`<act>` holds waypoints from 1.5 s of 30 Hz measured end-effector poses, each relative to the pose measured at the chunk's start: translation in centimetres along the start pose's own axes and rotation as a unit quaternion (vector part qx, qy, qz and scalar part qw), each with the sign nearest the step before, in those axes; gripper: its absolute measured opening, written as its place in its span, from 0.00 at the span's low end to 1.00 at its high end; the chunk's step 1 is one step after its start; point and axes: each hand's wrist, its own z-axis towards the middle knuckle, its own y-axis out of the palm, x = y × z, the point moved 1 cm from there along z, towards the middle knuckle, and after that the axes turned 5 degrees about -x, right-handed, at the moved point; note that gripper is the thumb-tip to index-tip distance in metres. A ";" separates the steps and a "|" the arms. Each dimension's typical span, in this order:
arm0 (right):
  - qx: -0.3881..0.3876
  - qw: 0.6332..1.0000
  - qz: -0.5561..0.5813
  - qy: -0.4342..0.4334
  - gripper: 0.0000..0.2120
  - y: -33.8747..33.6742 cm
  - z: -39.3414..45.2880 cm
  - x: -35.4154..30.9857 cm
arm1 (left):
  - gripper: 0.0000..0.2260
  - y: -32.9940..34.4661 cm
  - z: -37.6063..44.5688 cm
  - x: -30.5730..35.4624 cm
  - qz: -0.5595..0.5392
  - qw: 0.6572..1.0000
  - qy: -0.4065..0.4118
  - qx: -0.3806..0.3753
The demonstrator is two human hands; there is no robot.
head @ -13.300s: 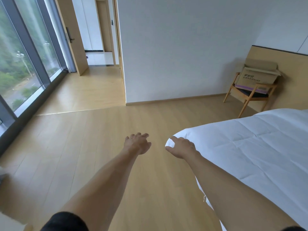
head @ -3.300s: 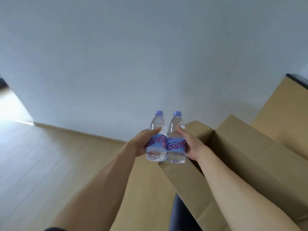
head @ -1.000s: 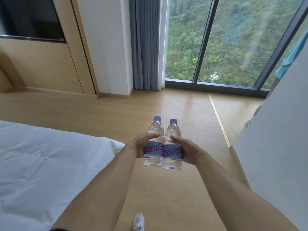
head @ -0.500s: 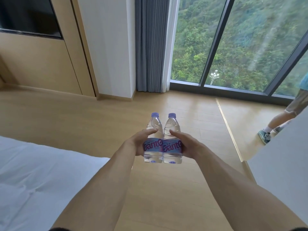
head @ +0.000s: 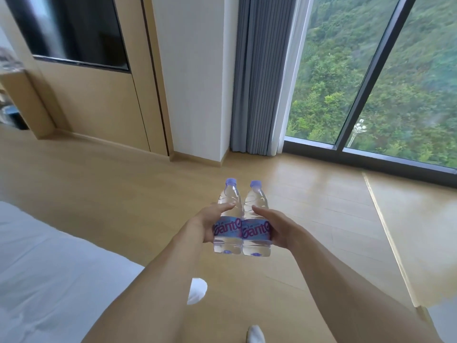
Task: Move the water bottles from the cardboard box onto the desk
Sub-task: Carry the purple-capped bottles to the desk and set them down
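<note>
Clear plastic water bottles with pale purple caps and purple-lettered labels stood upright in my two hands, side by side and touching along their labels. My left hand gripped the left clear water bottle, thumb laid across its shoulder and fingers wrapped behind the label. My right hand gripped the right clear water bottle in the same way, thumb pointing inward across its upper body. I held both out in front of me at arm's length, above the light wooden plank floor and well clear of it. To my left lay the white quilted bed, its corner near my left forearm. Ahead stood a tan wood wall panel carrying a dark flat screen, then a white column, a grey pleated curtain and the tall dark-framed window looking onto green hillside. My white socked feet showed below my arms.
</note>
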 end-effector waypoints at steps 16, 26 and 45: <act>-0.094 0.993 -0.048 0.043 0.21 -7.9 20.7 -14.6 | 0.23 -3.7 16.1 13.0 -0.076 0.985 0.027 0.150; -0.146 0.985 -0.075 0.049 0.24 -5.2 33.9 -19.4 | 0.25 -12.2 21.7 18.1 -0.093 0.972 0.047 0.210; -0.204 0.965 -0.155 0.058 0.23 13.3 61.2 -33.8 | 0.22 -39.6 28.1 33.7 -0.166 0.944 0.084 0.272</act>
